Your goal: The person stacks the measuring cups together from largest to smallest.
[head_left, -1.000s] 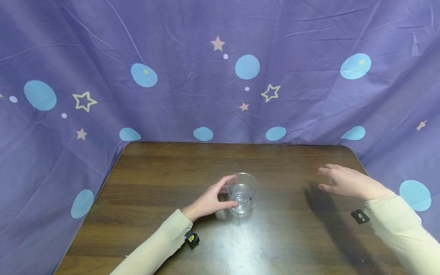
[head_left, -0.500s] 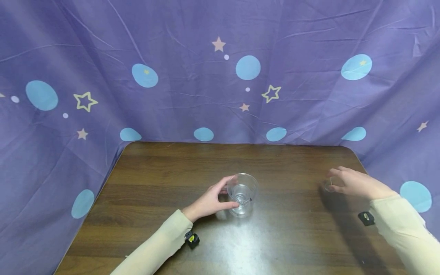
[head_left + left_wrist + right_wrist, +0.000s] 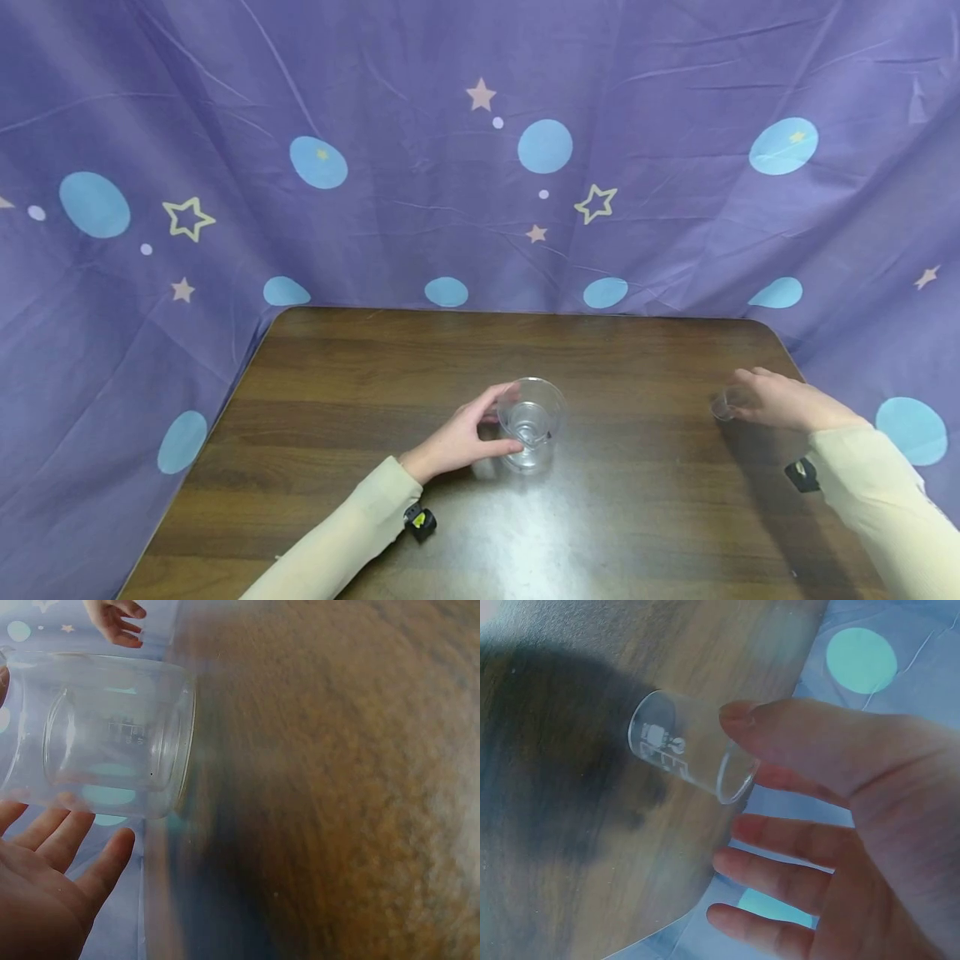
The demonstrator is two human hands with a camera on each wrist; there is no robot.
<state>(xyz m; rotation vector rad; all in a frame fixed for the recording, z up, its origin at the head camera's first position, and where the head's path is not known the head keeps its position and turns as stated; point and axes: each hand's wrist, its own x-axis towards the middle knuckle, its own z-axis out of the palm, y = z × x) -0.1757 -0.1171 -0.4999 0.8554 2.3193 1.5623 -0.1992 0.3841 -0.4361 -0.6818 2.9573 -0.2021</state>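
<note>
Near the table's middle stands a large clear glass beaker point(image 3: 531, 421), upright, with what looks like a smaller beaker point(image 3: 112, 742) nested inside it. My left hand point(image 3: 463, 433) holds the large beaker from its left side, thumb in front and fingers behind. Over at the right, my right hand point(image 3: 787, 402) pinches a small clear beaker point(image 3: 690, 746) near its rim between thumb and forefinger. White markings show on the small beaker's wall, and the other fingers are spread away from it. Whether its base touches the table cannot be told.
The brown wooden table point(image 3: 360, 358) has rounded far corners, the right one close to my right hand. A purple curtain point(image 3: 405, 167) with stars and blue dots hangs round the back and sides.
My right hand has moved right and slightly toward me with the small beaker, slowing in the last half second. My left hand and the large beaker have kept their place.
</note>
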